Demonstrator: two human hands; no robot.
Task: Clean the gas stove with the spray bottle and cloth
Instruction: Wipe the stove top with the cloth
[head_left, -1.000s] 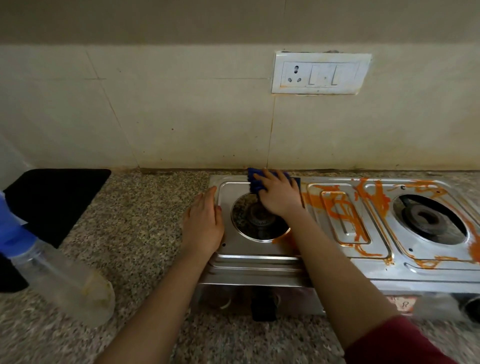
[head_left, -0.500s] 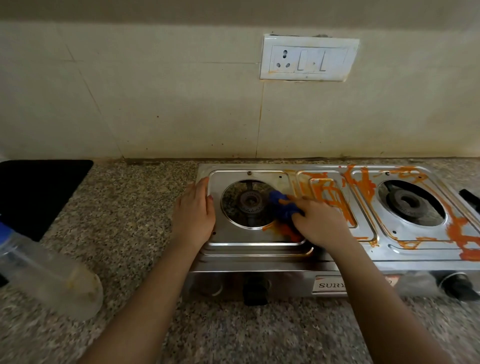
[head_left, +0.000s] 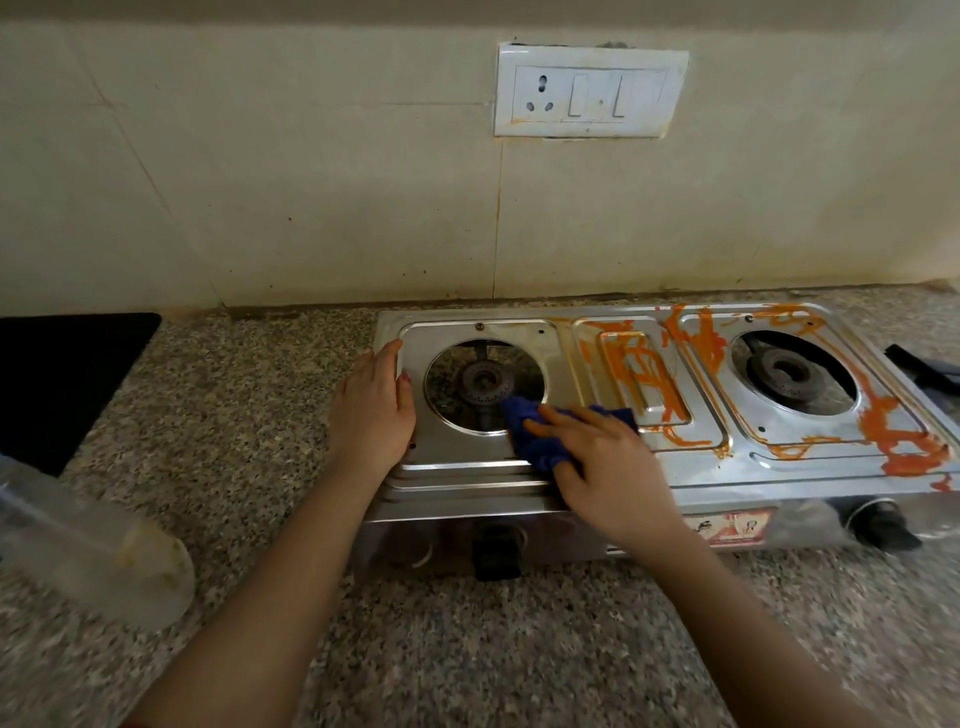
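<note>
Directly under right hand (head_left: 608, 467), blue cloth (head_left: 530, 441) on stove (head_left: 701, 470).

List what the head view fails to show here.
Spray bottle: head view, top cut off by the left edge, blurred.
Cloth: mostly covered by the right hand.
Stove label: blurred, unreadable, partly behind the right forearm.
Dark object: cut off by the right edge.

A: Wall?
B: Cream tiled wall (head_left: 311, 182), grout line stained brownish. White socket-and-switch plate (head_left: 589, 92) mounted high, edges chipped.
A: Surface?
B: Speckled granite countertop (head_left: 249, 395) meets the wall. Flat black panel (head_left: 62, 374) far left. Light dim.
</note>
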